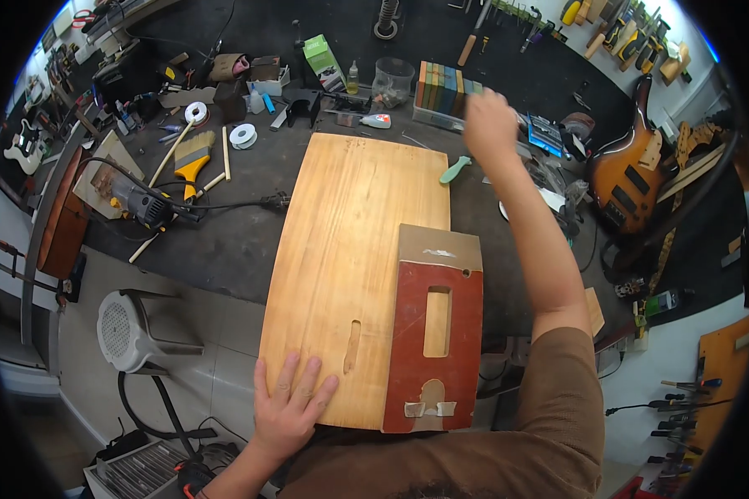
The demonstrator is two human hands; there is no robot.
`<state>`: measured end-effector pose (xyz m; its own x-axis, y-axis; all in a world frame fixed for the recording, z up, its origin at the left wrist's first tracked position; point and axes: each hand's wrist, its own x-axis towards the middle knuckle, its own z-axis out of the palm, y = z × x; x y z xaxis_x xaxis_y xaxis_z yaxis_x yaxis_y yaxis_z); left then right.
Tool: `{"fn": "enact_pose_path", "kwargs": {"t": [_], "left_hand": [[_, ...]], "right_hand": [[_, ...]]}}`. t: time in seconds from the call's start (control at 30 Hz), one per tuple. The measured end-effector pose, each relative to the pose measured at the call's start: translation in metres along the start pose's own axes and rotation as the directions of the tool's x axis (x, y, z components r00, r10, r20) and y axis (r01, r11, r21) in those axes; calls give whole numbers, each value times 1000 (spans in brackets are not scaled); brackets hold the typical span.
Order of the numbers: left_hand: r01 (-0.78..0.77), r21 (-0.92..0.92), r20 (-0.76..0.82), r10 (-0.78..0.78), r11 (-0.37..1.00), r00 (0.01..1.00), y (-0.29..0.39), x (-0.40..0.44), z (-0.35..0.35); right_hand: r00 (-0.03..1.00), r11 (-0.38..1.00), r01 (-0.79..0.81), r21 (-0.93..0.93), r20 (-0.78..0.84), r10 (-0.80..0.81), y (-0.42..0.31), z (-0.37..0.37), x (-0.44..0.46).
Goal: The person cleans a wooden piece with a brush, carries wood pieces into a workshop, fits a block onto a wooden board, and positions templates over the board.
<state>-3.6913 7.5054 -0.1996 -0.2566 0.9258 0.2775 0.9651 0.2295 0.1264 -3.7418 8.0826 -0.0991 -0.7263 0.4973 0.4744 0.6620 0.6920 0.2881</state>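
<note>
A pale wooden board (341, 241) lies lengthwise in front of me, with a narrow slot cut near its lower end. My left hand (290, 407) rests flat on its lower left corner, fingers spread. Along the right side of the board sits a red-faced template (416, 316) with a rectangular window and torn tape on it. My right hand (489, 129) is stretched out to the far right, its fingers curled and partly hidden. It is beside a clear tray of coloured blocks (441, 87); whether it holds anything does not show.
A green-handled tool (455, 170) lies by the board's upper right edge. To the left are a wide paintbrush (195, 158), a corded power tool (146, 204) and thin wooden sticks. A guitar body (628, 179) stands at right, a white stool (129, 331) at left.
</note>
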Motion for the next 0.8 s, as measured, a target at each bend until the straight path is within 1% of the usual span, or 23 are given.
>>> {"fn": "enact_pose_path", "kwargs": {"t": [0.07,0.1,0.13,0.23,0.33,0.37,0.47,0.57,0.67,0.7,0.8], "left_hand": [[5,-10,5,-5,1000,1000,1,0,-1],[8,-11,4,-8,1000,1000,1,1,-1],[6,-8,4,-6,1000,1000,0,1,-1],[16,3,1,-16,1000,1000,2,1,-2],[31,3,-1,-31,1000,1000,2,3,-2],[31,3,4,-31,1000,1000,1,3,-3],[32,3,5,-32,999,999,1,4,-3],[27,3,3,-27,1000,1000,0,4,-3],[26,-3,-5,-26,1000,1000,1,3,-1],[28,-1,-13,-28,1000,1000,0,4,-1],[29,-3,-16,-29,1000,999,0,4,-2]], "right_hand": [[984,954,157,254,39,-172,-44,-1,23],[954,858,240,453,50,-294,-65,17,38],[910,713,304,632,30,-414,-84,42,49],[785,627,501,596,-8,-620,-129,73,63],[787,643,509,572,-7,-616,-139,86,67],[778,615,506,605,-11,-629,-137,89,69],[751,654,568,500,10,-660,-121,88,73],[713,617,673,409,-134,-688,-103,102,70],[772,697,599,393,-52,-634,-80,102,61],[782,717,601,353,-78,-618,-74,97,56],[857,755,496,429,-103,-505,-61,105,49]]}}
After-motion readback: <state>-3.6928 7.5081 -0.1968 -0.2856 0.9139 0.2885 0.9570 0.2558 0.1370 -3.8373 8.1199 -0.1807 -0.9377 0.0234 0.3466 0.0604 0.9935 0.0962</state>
